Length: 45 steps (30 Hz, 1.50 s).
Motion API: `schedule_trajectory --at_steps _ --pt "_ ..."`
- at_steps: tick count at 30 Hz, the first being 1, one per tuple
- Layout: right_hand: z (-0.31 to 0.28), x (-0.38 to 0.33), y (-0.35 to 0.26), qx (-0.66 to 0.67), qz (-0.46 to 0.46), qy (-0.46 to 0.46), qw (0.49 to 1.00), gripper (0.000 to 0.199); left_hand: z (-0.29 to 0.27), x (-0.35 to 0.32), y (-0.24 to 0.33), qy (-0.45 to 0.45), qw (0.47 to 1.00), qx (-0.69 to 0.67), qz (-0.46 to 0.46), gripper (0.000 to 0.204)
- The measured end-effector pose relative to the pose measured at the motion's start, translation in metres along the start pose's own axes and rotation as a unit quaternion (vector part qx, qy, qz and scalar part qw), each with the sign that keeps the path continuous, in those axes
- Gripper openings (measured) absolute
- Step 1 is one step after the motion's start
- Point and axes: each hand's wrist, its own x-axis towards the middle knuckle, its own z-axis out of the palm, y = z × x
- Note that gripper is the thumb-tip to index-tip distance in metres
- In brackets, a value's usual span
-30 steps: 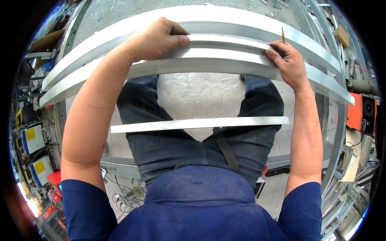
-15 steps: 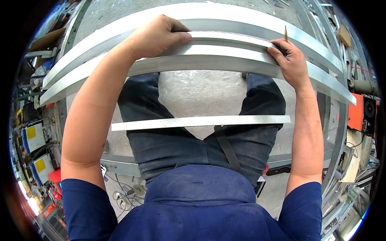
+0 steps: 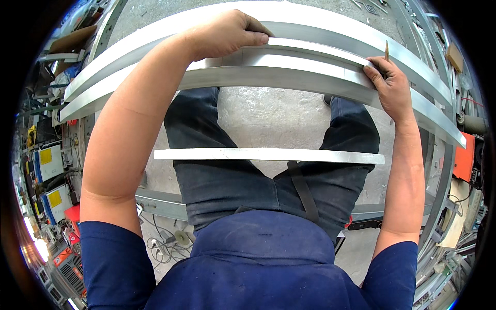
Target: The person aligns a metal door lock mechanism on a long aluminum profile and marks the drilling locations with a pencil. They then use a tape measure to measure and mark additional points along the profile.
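Observation:
A thin silvery metal bar (image 3: 315,50) lies along the top of the nearer long metal rail (image 3: 289,78). My left hand (image 3: 227,37) is closed over the bar's left part, thumb on the near side, hiding that end. Toward its right end, my right hand (image 3: 392,88) pinches the bar between thumb and fingers. A pencil (image 3: 387,50) sticks up, point uppermost, from the fingers of that hand. Beyond runs a second long metal rail (image 3: 320,33), roughly parallel to the first. Another flat metal bar (image 3: 268,154) rests across my thighs.
Grey frame members (image 3: 163,203) pass below and beside me. Cables (image 3: 163,243) lie on the concrete floor at the lower left. White boxes with yellow labels (image 3: 50,161) stand at the left. An orange machine (image 3: 464,157) and stacked metal lengths (image 3: 439,281) are at the right.
Both hands have shifted a little to the right along the nearer rail, with the thin bar and pencil. The whole view has also swung slightly; the bar on my thighs stays there.

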Motion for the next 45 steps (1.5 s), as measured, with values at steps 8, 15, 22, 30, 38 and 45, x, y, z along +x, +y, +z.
schedule_trajectory --at_steps 8,15,22,30,38,45 --pt "0.000 0.001 0.010 0.012 0.012 0.002 1.000 0.034 -0.028 0.009 0.017 -0.114 0.990 -0.015 -0.078 0.036" --pt "0.000 0.002 0.013 -0.007 0.004 -0.003 1.000 0.037 -0.026 0.003 0.019 -0.065 0.993 -0.031 -0.092 0.038" --pt "0.002 0.001 0.011 -0.010 -0.012 0.002 1.000 0.037 -0.023 0.000 0.019 -0.038 0.992 -0.024 -0.116 0.040" --pt "0.000 -0.001 0.013 -0.036 -0.009 -0.001 0.999 0.038 -0.025 -0.006 0.027 -0.035 0.994 -0.025 -0.100 0.039" --pt "-0.001 -0.002 0.012 -0.051 -0.001 0.001 0.999 0.036 -0.030 -0.012 0.034 -0.051 0.995 -0.036 -0.074 0.038" --pt "0.004 -0.003 0.001 -0.022 0.003 0.013 1.000 0.030 0.002 -0.003 0.003 0.005 1.000 0.006 -0.024 0.037"
